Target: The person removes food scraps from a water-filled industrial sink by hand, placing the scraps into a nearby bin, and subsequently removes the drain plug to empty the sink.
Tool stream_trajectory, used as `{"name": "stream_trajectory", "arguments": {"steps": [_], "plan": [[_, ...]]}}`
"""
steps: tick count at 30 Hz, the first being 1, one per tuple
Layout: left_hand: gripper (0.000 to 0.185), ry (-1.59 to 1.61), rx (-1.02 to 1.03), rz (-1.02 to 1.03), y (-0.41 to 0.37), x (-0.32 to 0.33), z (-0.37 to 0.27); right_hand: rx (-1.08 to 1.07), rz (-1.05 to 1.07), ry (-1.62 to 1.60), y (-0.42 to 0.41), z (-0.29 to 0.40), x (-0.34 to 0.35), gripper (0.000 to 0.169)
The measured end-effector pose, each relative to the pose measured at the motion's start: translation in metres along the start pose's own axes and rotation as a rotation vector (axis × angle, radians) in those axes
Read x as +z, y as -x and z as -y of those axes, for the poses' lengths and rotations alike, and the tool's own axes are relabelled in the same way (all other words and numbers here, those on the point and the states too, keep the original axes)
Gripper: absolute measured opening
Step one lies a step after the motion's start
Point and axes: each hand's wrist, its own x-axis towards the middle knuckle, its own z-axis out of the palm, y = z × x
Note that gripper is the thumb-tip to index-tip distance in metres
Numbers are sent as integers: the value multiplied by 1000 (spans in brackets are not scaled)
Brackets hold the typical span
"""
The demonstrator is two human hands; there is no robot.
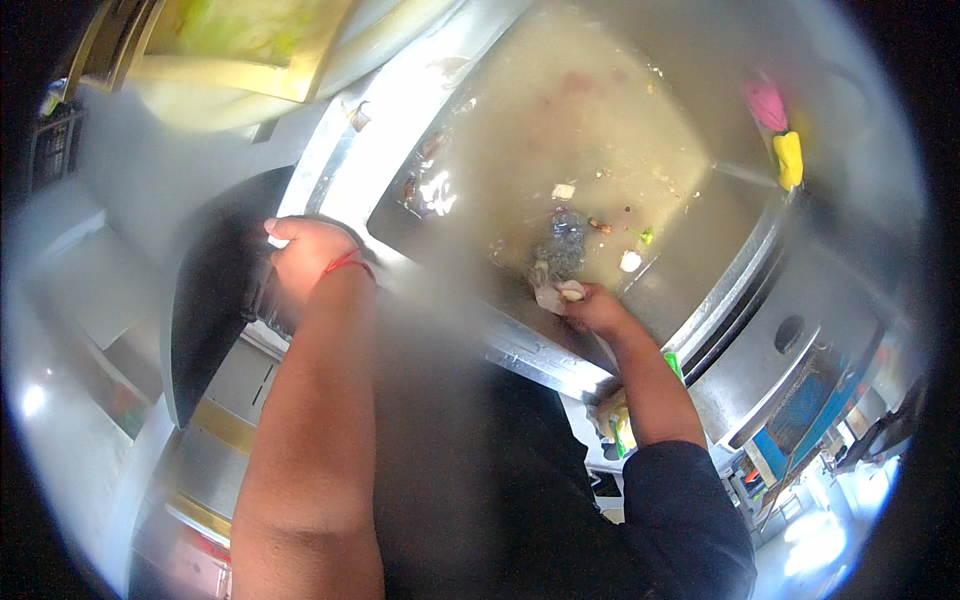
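Observation:
A stainless steel sink (pixel 660 292) holds cloudy, brownish water (pixel 600 112) with food scraps in it. My right hand (pixel 596 309) is inside the near part of the basin. Its fingers close on a crumpled, translucent piece, perhaps plastic film (pixel 551 295), with a pale bit beside the fingertips. Just beyond lies a dark, mesh-like patch (pixel 564 240), too blurred to name. My left hand (pixel 319 255), with a red string at the wrist, is by the sink's left rim (pixel 330 165). Something small and white shows under its thumb; what the fingers grip is hidden.
Several scraps float nearby, including a green leafy bit (pixel 643 236) and a white piece (pixel 630 261). Pink (pixel 766 105) and yellow (pixel 789 160) items rest by the sink's far right edge. A dark, curved object (pixel 217 300) stands left of my left hand. Part of the view is smeared.

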Motion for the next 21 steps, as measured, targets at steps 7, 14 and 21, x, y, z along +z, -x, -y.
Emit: {"name": "stream_trajectory", "arguments": {"steps": [7,14,21], "plan": [[82,39,53,-86,-5,7,5,-192,-111,-296,61,57,-4,33],[79,54,51,-172,-11,17,9,-441,209,-221,121,140,61,26],[81,26,30,-98,-9,19,7,-1057,210,694,92,135,212,29]]}}
